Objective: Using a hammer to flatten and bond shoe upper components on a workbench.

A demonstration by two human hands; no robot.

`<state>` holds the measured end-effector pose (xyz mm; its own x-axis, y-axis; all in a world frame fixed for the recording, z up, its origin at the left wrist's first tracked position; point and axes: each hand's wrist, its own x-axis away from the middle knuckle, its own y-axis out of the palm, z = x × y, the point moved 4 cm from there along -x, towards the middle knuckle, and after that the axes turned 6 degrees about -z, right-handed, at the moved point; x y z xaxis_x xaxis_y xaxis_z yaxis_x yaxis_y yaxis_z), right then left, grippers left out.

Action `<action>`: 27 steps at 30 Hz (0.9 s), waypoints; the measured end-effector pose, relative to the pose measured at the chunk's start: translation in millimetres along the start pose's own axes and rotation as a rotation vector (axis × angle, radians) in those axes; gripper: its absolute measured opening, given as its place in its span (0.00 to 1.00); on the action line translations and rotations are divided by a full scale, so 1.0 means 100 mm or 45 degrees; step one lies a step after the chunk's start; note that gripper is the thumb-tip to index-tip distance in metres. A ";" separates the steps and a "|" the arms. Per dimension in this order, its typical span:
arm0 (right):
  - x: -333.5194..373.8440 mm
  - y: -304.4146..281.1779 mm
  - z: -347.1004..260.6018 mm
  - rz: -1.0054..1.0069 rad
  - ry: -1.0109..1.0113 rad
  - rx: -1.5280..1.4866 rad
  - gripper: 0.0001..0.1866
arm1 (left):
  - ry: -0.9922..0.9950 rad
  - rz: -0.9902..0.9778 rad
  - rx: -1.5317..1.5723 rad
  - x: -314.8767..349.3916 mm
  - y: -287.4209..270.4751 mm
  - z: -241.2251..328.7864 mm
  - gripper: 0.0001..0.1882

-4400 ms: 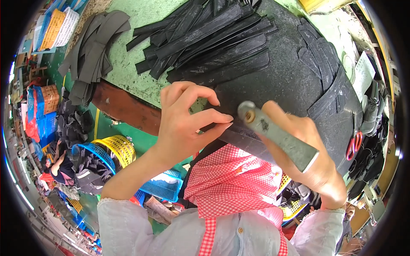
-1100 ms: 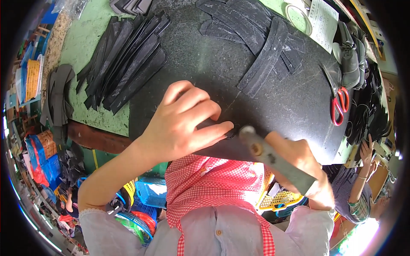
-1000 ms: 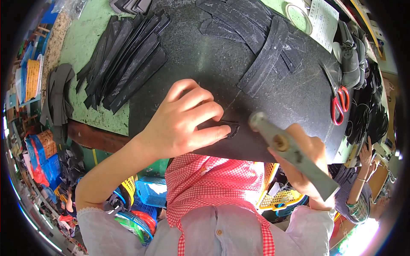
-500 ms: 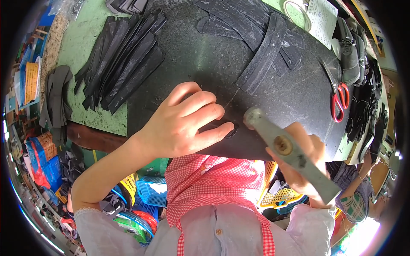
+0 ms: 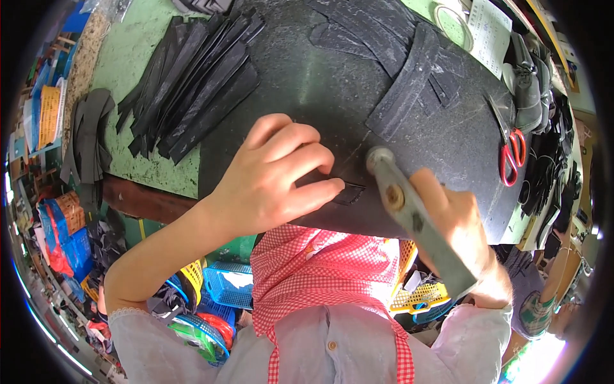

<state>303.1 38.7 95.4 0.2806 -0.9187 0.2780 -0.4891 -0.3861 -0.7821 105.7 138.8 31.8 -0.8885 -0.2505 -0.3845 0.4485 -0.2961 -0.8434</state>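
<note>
Left hand [image 5: 275, 176]: fingers curled, thumb at a small dark piece [image 5: 350, 194] near the tabletop's near edge; whether it is pinched or merely held down cannot be told. Right hand [image 5: 457, 230]: closed around the hammer [image 5: 412, 221], its rounded face above the black mat [image 5: 300, 89], just right of the piece. Beyond, toward the green tabletop's [image 5: 115, 73] left edge: a fanned pile of black strips [image 5: 192, 86]. Grey strips [image 5: 89, 134] overhang that edge. Toward the far edge: crossed strips [image 5: 404, 80]. Near the right edge: red-handled scissors [image 5: 511, 157], blades pointing away.
</note>
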 end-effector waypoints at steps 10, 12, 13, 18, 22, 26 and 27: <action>-0.19 0.13 -0.13 -0.195 -0.080 -0.149 0.10 | -0.057 -0.039 0.097 0.07 -0.14 -0.17 0.15; -0.24 0.10 -0.14 -0.267 -0.042 -0.194 0.10 | -0.182 -0.176 0.245 0.10 -0.19 -0.30 0.15; -0.29 0.01 -0.15 -0.275 -0.030 -0.249 0.09 | -0.120 -0.102 0.170 0.13 -0.23 -0.31 0.15; -0.32 0.13 -0.28 -0.140 -0.153 -0.011 0.09 | -0.010 -0.013 0.041 0.21 -0.24 -0.26 0.18; -0.47 0.00 -0.30 -0.270 -0.030 -0.185 0.12 | -0.083 -0.044 0.118 0.28 -0.37 -0.40 0.16; -0.50 0.17 -0.33 -0.286 -0.139 -0.104 0.15 | -0.058 -0.067 0.064 0.31 -0.37 -0.41 0.16; -0.52 0.15 -0.35 -0.287 -0.135 -0.100 0.15 | -0.145 -0.137 0.184 0.30 -0.41 -0.48 0.17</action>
<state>251.7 78.0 88.7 0.4729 -0.7963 0.3771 -0.4655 -0.5892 -0.6604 55.8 187.9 36.5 -0.9189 -0.3104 -0.2434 0.3682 -0.4537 -0.8115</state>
